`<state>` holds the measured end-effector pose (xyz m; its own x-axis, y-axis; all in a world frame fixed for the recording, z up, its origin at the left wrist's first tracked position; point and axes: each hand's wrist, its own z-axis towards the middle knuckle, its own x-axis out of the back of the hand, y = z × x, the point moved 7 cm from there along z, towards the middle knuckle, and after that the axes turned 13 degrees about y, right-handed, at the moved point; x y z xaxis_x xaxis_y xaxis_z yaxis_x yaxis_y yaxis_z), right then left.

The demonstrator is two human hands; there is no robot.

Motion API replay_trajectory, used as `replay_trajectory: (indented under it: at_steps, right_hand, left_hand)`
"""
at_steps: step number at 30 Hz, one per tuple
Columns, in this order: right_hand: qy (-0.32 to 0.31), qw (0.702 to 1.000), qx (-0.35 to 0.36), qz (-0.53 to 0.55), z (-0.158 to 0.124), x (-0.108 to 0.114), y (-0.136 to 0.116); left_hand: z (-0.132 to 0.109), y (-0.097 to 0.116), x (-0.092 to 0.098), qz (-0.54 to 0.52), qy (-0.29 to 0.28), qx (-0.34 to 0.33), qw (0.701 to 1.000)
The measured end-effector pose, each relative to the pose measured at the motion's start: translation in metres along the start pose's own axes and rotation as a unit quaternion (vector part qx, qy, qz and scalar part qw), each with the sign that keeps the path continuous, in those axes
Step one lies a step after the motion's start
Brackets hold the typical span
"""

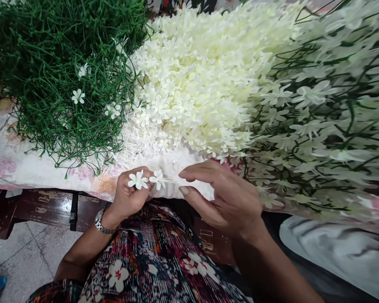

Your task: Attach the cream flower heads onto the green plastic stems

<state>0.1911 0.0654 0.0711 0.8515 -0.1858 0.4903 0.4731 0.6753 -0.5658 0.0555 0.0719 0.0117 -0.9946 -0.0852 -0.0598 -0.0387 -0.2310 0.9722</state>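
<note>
My left hand (131, 193), with a watch on its wrist, is closed around the base of a small artificial flower spray. Two white blossoms stick out of the fist: one white flower (138, 180) over the fingers, another white flower (158, 179) with fine stamens pointing right. The stem is hidden inside the fist. To the right, apart from the blossoms, my right hand (225, 195) has thumb and forefinger spread with nothing visible between them. Just beyond both hands are loose white stamens (142, 139) and a large heap of cream-white petals (196, 84).
Green plastic stems (72, 54) are piled at the left, with a few white blossoms on them. Finished-looking white flower sprays (318, 126) with green stems fill the right. A pink-flowered cloth (47, 168) lies beneath, over a dark wooden bench (50, 206).
</note>
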Motion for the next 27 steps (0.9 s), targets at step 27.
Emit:
replay_trajectory:
  at_steps: [27]
  right_hand:
    - [-0.136,0.983,0.105,-0.058,-0.006,-0.021,-0.006]
  left_hand:
    - [-0.005,-0.005,-0.016,0.051,-0.084,0.072,0.993]
